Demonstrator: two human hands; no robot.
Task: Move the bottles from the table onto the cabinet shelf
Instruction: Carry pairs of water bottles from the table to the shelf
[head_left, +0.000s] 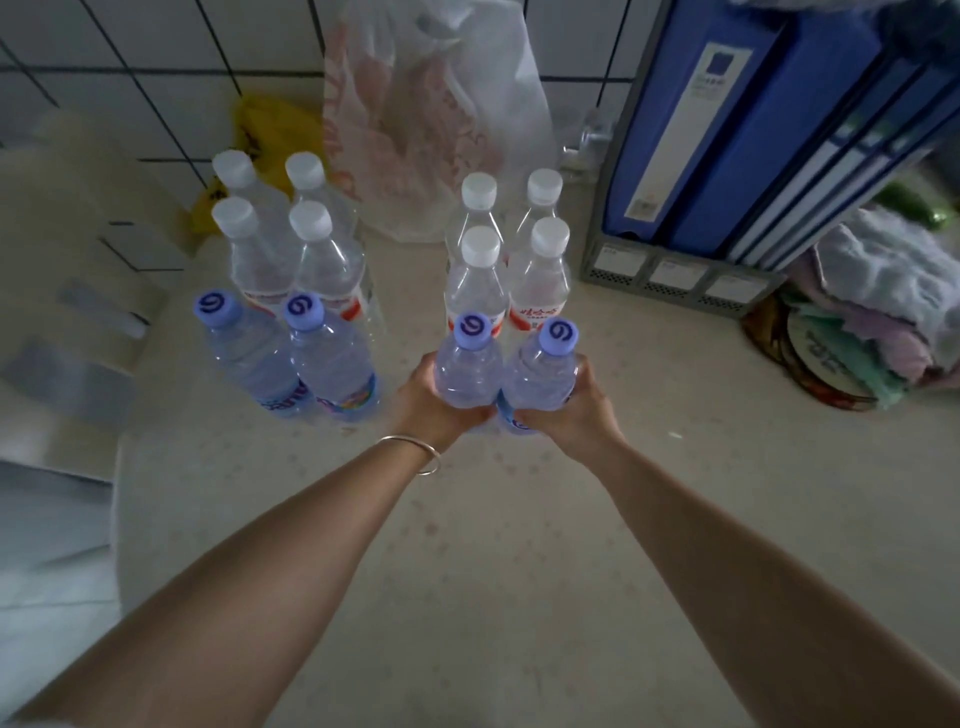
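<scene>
Two blue-capped bottles upright on counter (519, 545), touching: left hand (423, 402) curled round left bottle (467, 371), right hand (579, 408) round right bottle (543, 376), before white-capped bottles (506, 260).

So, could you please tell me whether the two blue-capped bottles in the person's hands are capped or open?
Capped. Both blue-capped bottles show blue caps on their necks, gripped by the left hand and right hand.

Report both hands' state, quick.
Left hand: grips the left blue-capped bottle.
Right hand: grips the right blue-capped bottle.
</scene>
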